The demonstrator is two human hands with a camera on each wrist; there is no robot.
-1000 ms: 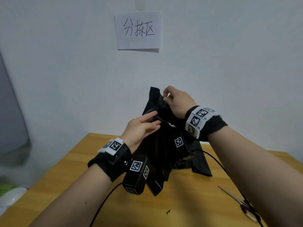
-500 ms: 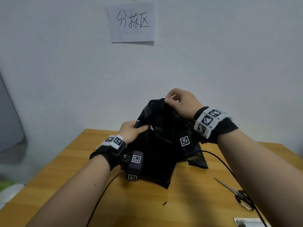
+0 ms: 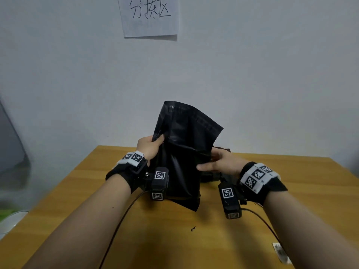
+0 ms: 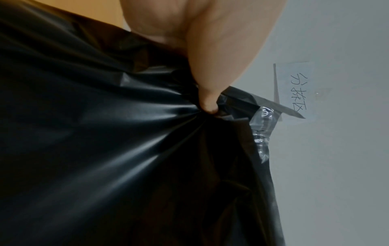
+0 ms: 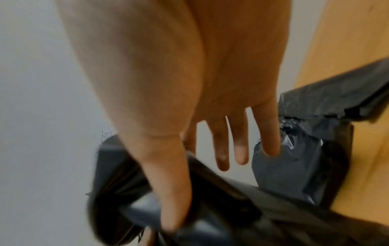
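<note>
Head view: black plastic mailer bag point(image 3: 180, 152) has been unfurled upright, left hand point(image 3: 148, 148) grip kept pinched on its edge, right hand point(image 3: 221, 164) grip shifted down to pinch its side; opening is judged next.

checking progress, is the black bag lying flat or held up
Held up: left hand pinches the black bag, right hand holds it.
</note>
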